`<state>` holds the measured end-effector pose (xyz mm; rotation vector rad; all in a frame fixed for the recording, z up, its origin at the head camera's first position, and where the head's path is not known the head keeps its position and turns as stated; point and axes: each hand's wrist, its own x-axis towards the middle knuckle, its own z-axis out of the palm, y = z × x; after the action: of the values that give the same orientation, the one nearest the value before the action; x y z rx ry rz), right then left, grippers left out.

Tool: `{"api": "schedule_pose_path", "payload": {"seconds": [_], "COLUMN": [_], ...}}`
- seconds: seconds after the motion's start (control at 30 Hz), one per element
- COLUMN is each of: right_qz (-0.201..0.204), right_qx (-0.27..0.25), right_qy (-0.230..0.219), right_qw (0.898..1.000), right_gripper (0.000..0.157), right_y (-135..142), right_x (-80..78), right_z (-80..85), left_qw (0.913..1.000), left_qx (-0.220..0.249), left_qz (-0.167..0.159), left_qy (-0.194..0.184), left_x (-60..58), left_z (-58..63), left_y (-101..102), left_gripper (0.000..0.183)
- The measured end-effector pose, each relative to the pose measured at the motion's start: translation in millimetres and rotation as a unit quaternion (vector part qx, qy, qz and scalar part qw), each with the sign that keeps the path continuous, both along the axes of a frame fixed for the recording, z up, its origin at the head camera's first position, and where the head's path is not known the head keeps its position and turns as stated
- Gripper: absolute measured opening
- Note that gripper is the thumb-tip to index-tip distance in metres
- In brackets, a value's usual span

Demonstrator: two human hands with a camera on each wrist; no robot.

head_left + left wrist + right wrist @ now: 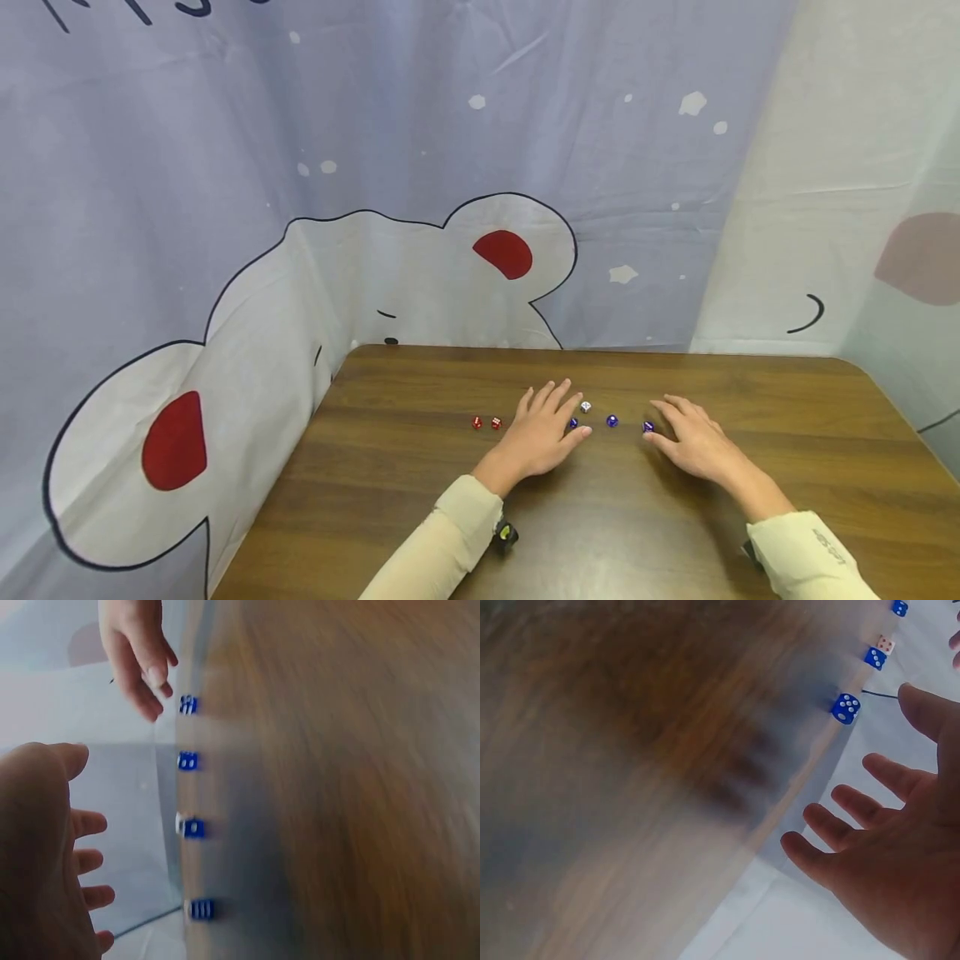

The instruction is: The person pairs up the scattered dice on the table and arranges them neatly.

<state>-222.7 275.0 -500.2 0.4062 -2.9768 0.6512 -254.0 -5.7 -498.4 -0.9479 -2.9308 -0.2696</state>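
Several small dice lie in a loose row on the wooden table. Both hands hover over them, fingers spread and holding nothing. My left hand (536, 432) is between two red dice, a left one (477, 422) and a right one (497, 423), and a blue die (573, 423) by its thumb. Beyond that thumb are a white die (586, 407) and another blue die (612, 421). The rightmost blue die (648, 427) sits just off the thumb of my right hand (697, 442). In the left wrist view several blue dice line up, including a lower one (201, 909).
The brown wooden table (600, 533) ends at a far edge against a printed curtain (637, 208). The curtain also runs along the left side. A dark device (506, 533) is strapped at the left wrist, below the pale sleeve (442, 533).
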Motion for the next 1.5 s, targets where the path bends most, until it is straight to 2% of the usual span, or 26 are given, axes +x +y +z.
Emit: {"api": "schedule_pose_path", "payload": {"seconds": [0.3,0.47,0.73,1.03,1.3,1.5], "right_qz": [0.008,0.009,0.01,0.012,0.015,0.021], "right_qx": [-0.001,0.0,0.005,0.01,0.014,0.022], "right_qy": [-0.007,-0.016,-0.007,0.011,0.019,0.012], "right_qw": [1.0,1.0,1.0,1.0,1.0,0.999], "right_gripper": [0.059,0.058,0.05,0.038,0.031,0.031], "right_y": [9,12,15,13,13,11], "right_x": [-0.2,-2.1,-6.4,-8.7,-10.6,-12.2], "right_z": [-1.7,-3.0,-7.5,-10.8,-11.4,-9.9], "left_qw": [0.9995,0.9993,0.9979,0.997,0.9966,0.9963], "left_qx": [-0.025,-0.027,-0.05,-0.06,-0.061,-0.07], "left_qz": [-0.011,-0.015,-0.014,-0.009,-0.02,-0.013], "left_qy": [0.015,0.022,0.039,0.048,0.052,0.048], "left_x": [0.3,-2.7,-9.1,-14.6,-16.2,-18.0], "left_z": [-2.1,-5.9,-16.0,-26.1,-26.5,-29.1], "left_y": [42,58,81,97,108,116], "left_gripper": [0.061,0.061,0.055,0.05,0.045,0.042]}}
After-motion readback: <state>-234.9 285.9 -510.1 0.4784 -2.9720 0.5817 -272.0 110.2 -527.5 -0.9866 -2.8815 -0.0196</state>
